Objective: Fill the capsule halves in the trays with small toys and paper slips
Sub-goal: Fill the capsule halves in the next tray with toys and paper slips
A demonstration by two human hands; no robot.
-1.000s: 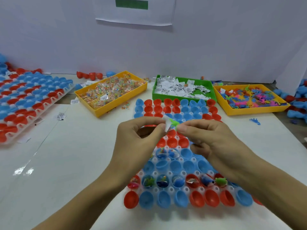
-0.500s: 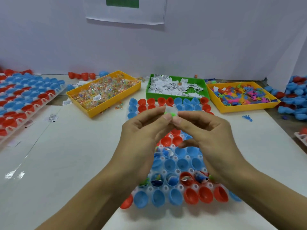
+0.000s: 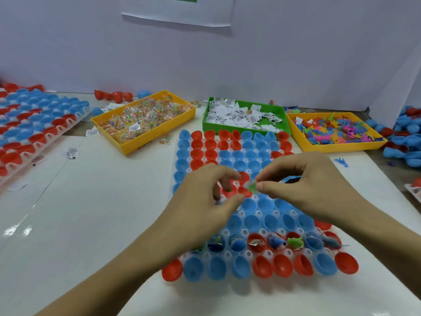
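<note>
A white tray (image 3: pixel 245 231) of red and blue capsule halves lies in front of me. Several halves in its second-nearest row hold toys and slips, one with a green toy (image 3: pixel 295 242). My right hand (image 3: pixel 314 188) pinches a small blurred green toy (image 3: pixel 251 187) between thumb and forefinger over the tray's middle. Just left of it, my left hand (image 3: pixel 205 201) hovers over red halves with thumb and fingers loosely curled and apart, nothing visible in them.
Behind the tray stand a yellow bin (image 3: pixel 145 142) of wrapped packets, a green bin (image 3: pixel 227 130) of paper slips and a yellow bin (image 3: pixel 337 148) of coloured toys. A second tray (image 3: pixel 34 124) lies far left. Loose halves (image 3: pixel 405 137) are piled at the right edge.
Both hands have dropped lower toward the tray and drawn apart. The left hand's pinch has opened; the green toy stays with the right hand.
</note>
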